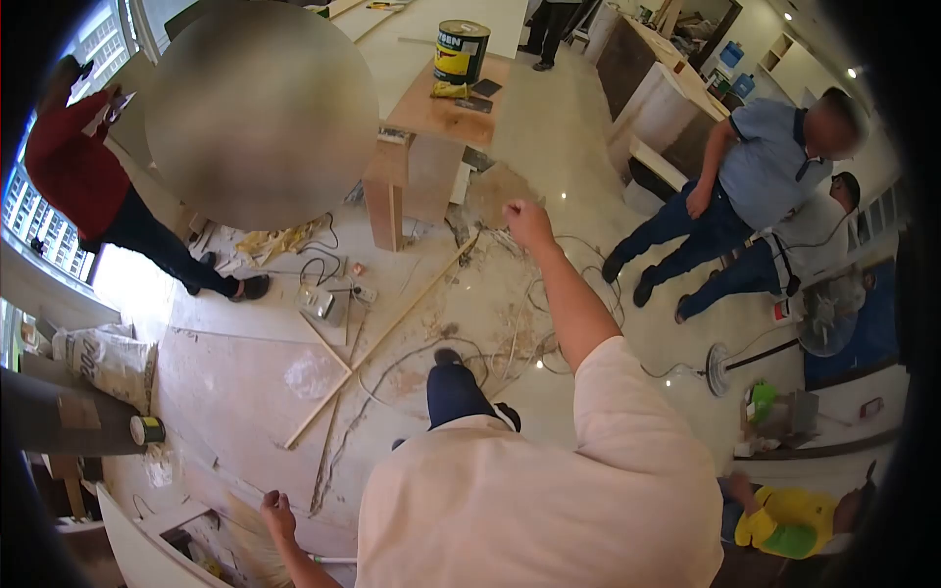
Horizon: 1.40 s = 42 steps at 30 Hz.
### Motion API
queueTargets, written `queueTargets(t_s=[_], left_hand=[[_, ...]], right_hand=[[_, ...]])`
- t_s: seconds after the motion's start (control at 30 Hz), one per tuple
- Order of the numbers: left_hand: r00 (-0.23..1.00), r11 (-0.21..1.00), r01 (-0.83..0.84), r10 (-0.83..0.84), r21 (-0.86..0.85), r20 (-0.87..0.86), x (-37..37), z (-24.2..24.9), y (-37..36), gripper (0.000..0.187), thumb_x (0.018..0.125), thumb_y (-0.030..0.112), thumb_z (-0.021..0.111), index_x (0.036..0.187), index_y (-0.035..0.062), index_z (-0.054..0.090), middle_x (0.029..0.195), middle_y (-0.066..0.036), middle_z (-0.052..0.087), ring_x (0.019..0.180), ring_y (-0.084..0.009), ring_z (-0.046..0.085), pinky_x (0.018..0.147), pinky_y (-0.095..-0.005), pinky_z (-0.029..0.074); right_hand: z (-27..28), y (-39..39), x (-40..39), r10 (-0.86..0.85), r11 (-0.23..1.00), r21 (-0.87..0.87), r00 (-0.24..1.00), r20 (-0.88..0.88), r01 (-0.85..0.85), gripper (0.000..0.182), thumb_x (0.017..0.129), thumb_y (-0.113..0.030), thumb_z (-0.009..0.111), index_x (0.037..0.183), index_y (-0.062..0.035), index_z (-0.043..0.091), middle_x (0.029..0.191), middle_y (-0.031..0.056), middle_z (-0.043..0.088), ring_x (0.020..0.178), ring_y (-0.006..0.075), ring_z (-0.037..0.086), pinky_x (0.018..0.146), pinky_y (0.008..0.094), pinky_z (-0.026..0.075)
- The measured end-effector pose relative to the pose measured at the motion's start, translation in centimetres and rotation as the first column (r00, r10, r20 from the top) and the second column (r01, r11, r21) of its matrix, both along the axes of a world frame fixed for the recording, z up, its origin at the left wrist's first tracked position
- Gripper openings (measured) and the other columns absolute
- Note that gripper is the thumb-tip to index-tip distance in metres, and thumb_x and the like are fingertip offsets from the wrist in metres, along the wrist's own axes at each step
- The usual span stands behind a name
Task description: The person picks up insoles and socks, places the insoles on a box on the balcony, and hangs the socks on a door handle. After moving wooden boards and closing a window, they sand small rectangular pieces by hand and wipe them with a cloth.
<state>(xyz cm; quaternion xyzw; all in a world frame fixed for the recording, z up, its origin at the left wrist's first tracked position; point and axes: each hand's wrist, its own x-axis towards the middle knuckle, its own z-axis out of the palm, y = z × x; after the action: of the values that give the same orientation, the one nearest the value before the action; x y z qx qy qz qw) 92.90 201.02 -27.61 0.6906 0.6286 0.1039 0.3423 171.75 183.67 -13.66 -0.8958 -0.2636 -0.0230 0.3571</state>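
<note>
My right hand reaches forward over the floor, fingers curled into a loose fist with nothing visible in it. Below it, the end of a long thin wooden strip lies on the floor. Low at the left, my left hand hangs with its fingers curled in, and I see no object in them. A blurred tan shape lies just beside that hand. Ahead of my right hand stands a wooden bench, bearing a paint can with a yellow and dark label.
Cables and scraps cover the floor around my feet. People stand at the left, in a red top, and at the right, in a blue shirt. A standing fan is at the right, a sack at the left.
</note>
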Motion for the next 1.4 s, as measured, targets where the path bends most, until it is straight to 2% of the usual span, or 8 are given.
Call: queueTargets(t_s=[0.2, 0.27, 0.67, 0.77, 0.83, 1.0, 1.07, 1.4], left_hand=[[0.923, 0.98, -0.051, -0.027, -0.193, -0.384, 4.7, -0.8, -1.5, 0.033, 0.082, 0.007, 0.063, 0.111, -0.0073, 0.061, 0.104, -0.018, 0.067, 0.087, -0.0267, 0.064, 0.081, -0.0357, 0.051], [0.929, 0.818, -0.133, -0.094, -0.56, -0.358, 5.1, 0.2, -4.6, 0.081, 0.082, 0.038, 0.071, 0.14, -0.0033, 0.032, 0.154, -0.021, 0.022, 0.123, -0.0484, 0.044, 0.111, -0.0464, 0.033], [0.739, 0.741, -0.637, 0.507, -0.215, -0.444, 12.8, 10.0, -23.5, 0.034, 0.077, 0.024, 0.064, 0.102, 0.0015, 0.067, 0.093, -0.021, 0.069, 0.086, -0.0357, 0.067, 0.077, -0.0432, 0.052], [0.616, 0.612, -0.758, 0.558, -0.226, -0.557, 18.0, 13.9, -22.8, 0.032, 0.078, 0.023, 0.066, 0.099, -0.0016, 0.069, 0.099, -0.022, 0.068, 0.094, -0.0373, 0.065, 0.081, -0.0427, 0.051], [0.558, 0.536, -0.817, 0.643, -0.212, -0.524, 20.4, 14.3, -23.1, 0.033, 0.079, 0.023, 0.068, 0.1, -0.0023, 0.07, 0.102, -0.022, 0.068, 0.097, -0.0361, 0.065, 0.085, -0.0414, 0.05], [0.597, 0.429, -0.802, 0.594, -0.415, -0.54, 21.9, 12.8, -24.9, 0.039, 0.08, 0.028, 0.069, 0.107, -0.0011, 0.068, 0.109, -0.021, 0.067, 0.104, -0.0346, 0.063, 0.091, -0.0387, 0.049], [0.607, 0.426, -0.794, 0.598, -0.433, -0.523, 20.4, 12.1, -25.6, 0.04, 0.08, 0.028, 0.069, 0.109, 0.0, 0.068, 0.11, -0.02, 0.067, 0.103, -0.0337, 0.064, 0.091, -0.0383, 0.049], [0.353, 0.376, -0.926, 0.899, 0.043, -0.258, 1.7, 6.1, -25.6, 0.03, 0.08, 0.018, 0.069, 0.103, -0.0014, 0.067, 0.12, -0.02, 0.06, 0.11, -0.0366, 0.057, 0.095, -0.0397, 0.045]], right_hand=[[3.3, 13.4, 15.4, 0.006, 1.0, 0.022, 0.993, 0.117, -0.009, 0.02, 0.084, -0.023, 0.064, 0.093, -0.0061, 0.072, 0.089, 0.0169, 0.069, 0.084, 0.0341, 0.066, 0.074, 0.0405, 0.052], [2.8, 17.9, 21.2, -0.023, 1.0, 0.012, 0.983, 0.183, 0.022, 0.022, 0.084, -0.023, 0.064, 0.096, -0.006, 0.071, 0.093, 0.0172, 0.069, 0.088, 0.0345, 0.066, 0.076, 0.0424, 0.052], [-6.1, 33.8, 42.7, 0.491, 0.607, -0.789, 0.825, 0.281, -0.092, 0.043, 0.086, -0.042, 0.056, 0.104, -0.0066, 0.071, 0.101, 0.0198, 0.068, 0.097, 0.0372, 0.065, 0.084, 0.0465, 0.05], [-5.6, 34.5, 44.4, 0.224, 0.91, -0.413, 0.88, 0.419, -0.035, 0.043, 0.088, -0.037, 0.048, 0.094, -0.0028, 0.072, 0.098, 0.021, 0.068, 0.088, 0.0402, 0.065, 0.077, 0.049, 0.051], [1.2, 34.9, 35.0, -0.013, 0.959, -0.26, 0.931, 0.365, 0.116, 0.039, 0.089, -0.033, 0.05, 0.1, -0.0012, 0.071, 0.094, 0.0203, 0.069, 0.084, 0.0376, 0.066, 0.074, 0.045, 0.053], [2.8, 37.3, 20.4, 0.532, 0.845, 0.112, 0.845, -0.061, -0.524, 0.032, 0.095, -0.024, 0.057, 0.105, 0.0046, 0.065, 0.092, 0.0142, 0.069, 0.079, 0.0223, 0.066, 0.071, 0.0319, 0.052], [-5.2, 41.3, 15.6, 0.721, 0.678, 0.571, 0.573, -0.39, -0.464, 0.027, 0.095, -0.021, 0.058, 0.109, 0.0019, 0.062, 0.096, 0.0101, 0.066, 0.08, 0.0186, 0.064, 0.071, 0.0288, 0.051], [-4.0, 30.2, -40.5, 0.41, 0.467, 0.568, -0.403, -0.818, -0.678, 0.021, 0.092, -0.011, 0.058, 0.109, 0.0018, 0.056, 0.096, 0.0092, 0.063, 0.086, 0.0194, 0.063, 0.075, 0.033, 0.053]])
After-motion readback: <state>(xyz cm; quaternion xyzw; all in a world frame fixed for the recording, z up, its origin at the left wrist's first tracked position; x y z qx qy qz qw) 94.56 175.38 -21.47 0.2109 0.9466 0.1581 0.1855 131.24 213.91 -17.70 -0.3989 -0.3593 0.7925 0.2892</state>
